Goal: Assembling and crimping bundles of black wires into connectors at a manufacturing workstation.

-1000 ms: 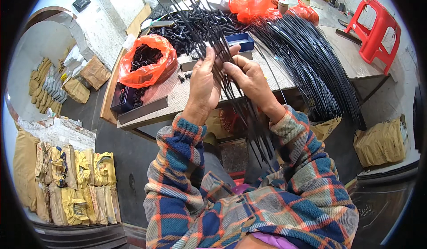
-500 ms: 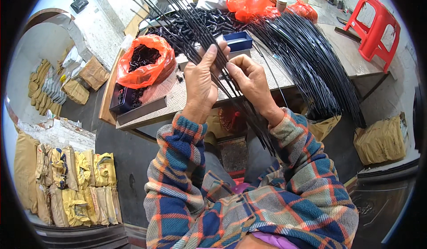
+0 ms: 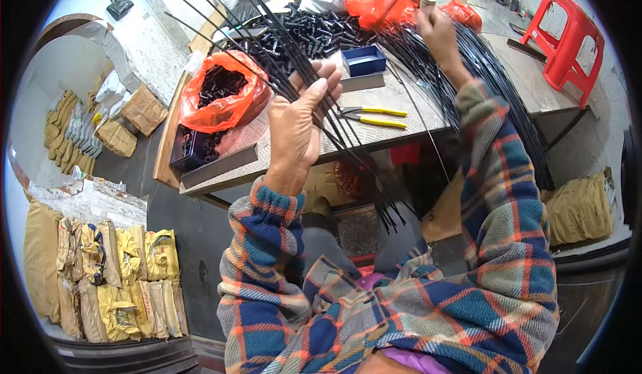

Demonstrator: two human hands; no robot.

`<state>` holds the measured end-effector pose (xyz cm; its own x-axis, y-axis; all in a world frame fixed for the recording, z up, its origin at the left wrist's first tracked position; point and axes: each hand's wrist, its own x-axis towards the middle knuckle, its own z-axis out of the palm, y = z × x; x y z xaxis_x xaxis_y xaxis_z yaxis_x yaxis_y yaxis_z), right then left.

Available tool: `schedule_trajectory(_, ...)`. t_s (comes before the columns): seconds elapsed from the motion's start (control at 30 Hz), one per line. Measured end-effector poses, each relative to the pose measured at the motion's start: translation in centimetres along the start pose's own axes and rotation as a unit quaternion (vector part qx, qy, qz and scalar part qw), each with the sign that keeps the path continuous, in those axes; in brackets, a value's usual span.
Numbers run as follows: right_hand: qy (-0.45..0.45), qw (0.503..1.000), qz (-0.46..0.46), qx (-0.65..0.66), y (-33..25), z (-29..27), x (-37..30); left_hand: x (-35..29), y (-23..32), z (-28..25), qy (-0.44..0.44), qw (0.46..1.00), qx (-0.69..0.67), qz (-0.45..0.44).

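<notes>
A bundle of thin black rods [image 3: 299, 58] lies slantwise across my left hand [image 3: 299, 116], which is closed around it with the thumb on top. The rods' lower ends hang over the table edge above my lap. My right hand [image 3: 441, 40] is raised over the large heap of black rods [image 3: 485, 93] at the right, fingers bent and tips by a small round jar [image 3: 428, 1]. What its fingers hold, if anything, I cannot make out. Pliers with yellow handles [image 3: 381, 116] lie on the table just right of my left hand.
Behind the bundle spreads a pile of small black parts [image 3: 314, 34]. An orange bag [image 3: 221, 106] of black pieces sits at left, a blue box [image 3: 363, 60] mid-table, and another orange bag [image 3: 374, 3] at the back. A red stool [image 3: 565, 50] stands far right.
My right hand has left the rod bundle and moved up and right over the heap. The pliers, hidden before, now show. My left hand still holds the rods.
</notes>
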<state>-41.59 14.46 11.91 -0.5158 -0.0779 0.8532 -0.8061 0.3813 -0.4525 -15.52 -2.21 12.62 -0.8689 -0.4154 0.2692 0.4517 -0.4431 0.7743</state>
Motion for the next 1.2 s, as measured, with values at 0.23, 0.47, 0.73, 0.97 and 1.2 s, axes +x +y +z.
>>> schedule_trajectory(0.23, -0.234, 0.939, 0.126, -0.220, 5.6, -3.2, -12.3, 0.0, -0.4, -0.2, -0.022, 1.000, 0.005, -0.001)
schedule_trajectory(0.47, -0.209, 0.955, 0.106, -0.183, 4.4, -6.1, -9.9, -0.2, -0.6, -0.2, -0.019, 1.000, -0.011, -0.014)
schedule_trajectory(0.73, -0.168, 0.982, 0.035, -0.074, 1.2, -1.7, 1.6, 0.0, -0.3, -0.9, 0.006, 1.000, -0.014, -0.008)
schedule_trajectory(0.97, 0.001, 0.998, -0.038, -0.051, 6.5, 3.0, 11.8, -0.2, -0.1, 0.5, -0.022, 0.998, -0.017, -0.050)
schedule_trajectory(1.2, -0.224, 0.970, 0.097, -0.003, 4.1, 1.2, 2.0, -0.7, 2.0, -0.9, 0.001, 0.999, 0.013, -0.037)
